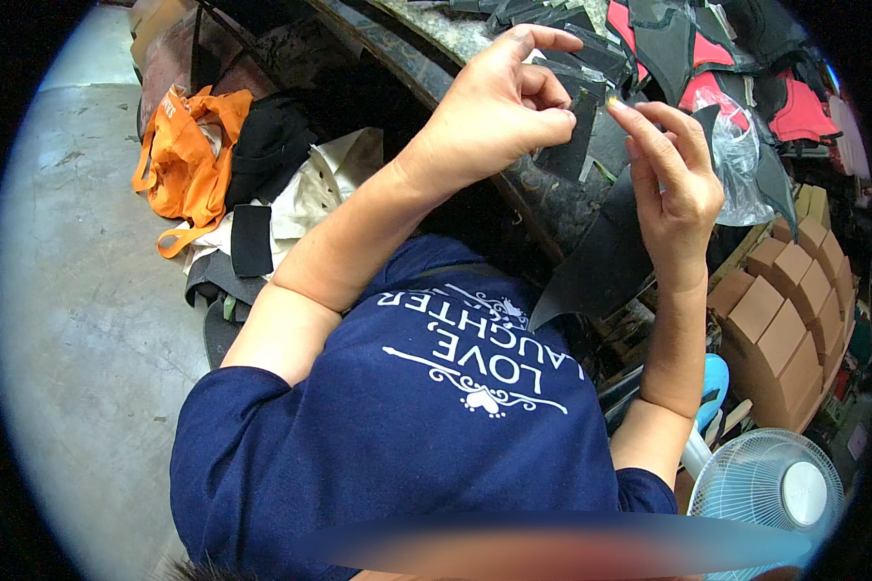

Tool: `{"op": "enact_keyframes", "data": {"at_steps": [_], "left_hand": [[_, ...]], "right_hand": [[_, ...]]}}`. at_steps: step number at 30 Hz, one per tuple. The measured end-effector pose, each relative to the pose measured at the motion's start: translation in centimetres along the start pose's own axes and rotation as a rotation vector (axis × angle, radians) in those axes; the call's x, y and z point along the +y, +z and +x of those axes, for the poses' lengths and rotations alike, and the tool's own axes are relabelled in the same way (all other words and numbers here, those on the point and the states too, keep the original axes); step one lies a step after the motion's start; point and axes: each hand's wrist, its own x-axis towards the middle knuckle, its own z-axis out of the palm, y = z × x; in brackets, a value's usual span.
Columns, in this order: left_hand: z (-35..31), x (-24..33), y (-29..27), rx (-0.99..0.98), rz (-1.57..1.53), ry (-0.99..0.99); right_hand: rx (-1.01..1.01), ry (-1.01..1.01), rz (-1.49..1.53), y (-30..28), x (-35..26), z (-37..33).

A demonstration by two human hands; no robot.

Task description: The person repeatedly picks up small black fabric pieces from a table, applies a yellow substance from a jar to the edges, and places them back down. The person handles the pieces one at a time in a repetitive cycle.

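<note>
Black cut piece (pixel 574 131) pinched up over the bench (pixel 543 198); left hand (pixel 499 107) closed on it, right hand (pixel 673 179) fingers half-curled on its edge and a larger black panel (pixel 601 261). Looks mid-alignment; next needs steady pressing.

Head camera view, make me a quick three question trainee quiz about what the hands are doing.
1. True or false: the left hand and right hand both touch the black cut piece.
2. What lies on the floor to the person's left? A) orange bag B) blue bucket C) green hose
3. Fill in: at lower right stands a white ____.

Key: 1 true; 2 A; 3 fan.
</note>
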Motion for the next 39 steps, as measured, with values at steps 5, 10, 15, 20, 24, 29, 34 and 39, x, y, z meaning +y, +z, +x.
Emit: {"op": "enact_keyframes", "data": {"at_steps": [5,10,15,20,24,29,34,39], "left_hand": [[-0.2,0.2,0.2,-0.021,0.026,0.011],[-0.2,0.5,0.2,-0.019,-0.083,-0.072],[-0.5,0.6,-0.4,-0.02,-0.282,-0.244],[-0.2,-0.1,-0.2,-0.027,-0.325,-0.2],[-0.3,-0.3,-0.1,-0.029,-0.259,-0.238],[-0.2,0.1,-0.1,-0.023,-0.27,-0.195],[0.1,0.5,-0.3,0.055,-0.191,-0.136],[0.2,0.4,0.4,0.076,-0.141,-0.097]], "right_hand": [[-0.048,0.012,-0.022,0.4,-0.2,-0.1],[-0.075,0.071,0.235,0.5,0.2,-0.3],[-0.129,0.025,0.192,-0.5,0.0,-0.7],[-0.078,-0.134,-0.005,-1.0,-0.5,-1.0],[-0.019,-0.254,-0.043,-1.0,-0.5,-0.9],[-0.067,-0.416,-0.256,-1.8,-1.6,-1.1],[-0.091,-0.381,-0.145,-1.7,-2.2,-1.8],[0.029,-0.281,-0.27,-0.9,-1.4,-2.0]]}}
